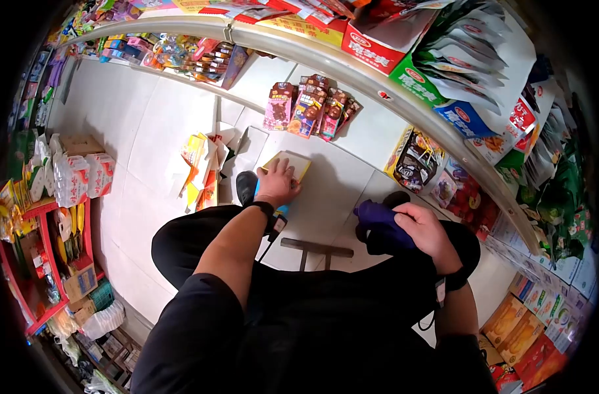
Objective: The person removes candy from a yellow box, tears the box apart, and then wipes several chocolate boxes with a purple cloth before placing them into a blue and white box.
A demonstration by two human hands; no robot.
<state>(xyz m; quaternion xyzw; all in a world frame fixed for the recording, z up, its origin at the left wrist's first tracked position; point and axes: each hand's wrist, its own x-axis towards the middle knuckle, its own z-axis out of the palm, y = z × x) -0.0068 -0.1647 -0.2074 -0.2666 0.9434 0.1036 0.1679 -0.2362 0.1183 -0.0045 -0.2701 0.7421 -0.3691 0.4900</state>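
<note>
My left hand lies over a box with a yellow edge, a pale top and some blue along its side, low between my knees. The fingers bend onto the top, holding the box, and cover much of it. Beside my right knee, my right hand is closed on a bunched purple cloth, its thumb on top and the other fingers mostly hidden. Ahead on the white bottom shelf stand several small snack packs in pink, purple and brown.
Loose cardboard pieces stand on the tiled floor to the left. A rack edge curves overhead, with snack boxes above it. A tray of dark packets sits at right. A red shelf is at far left, and a stool shows below me.
</note>
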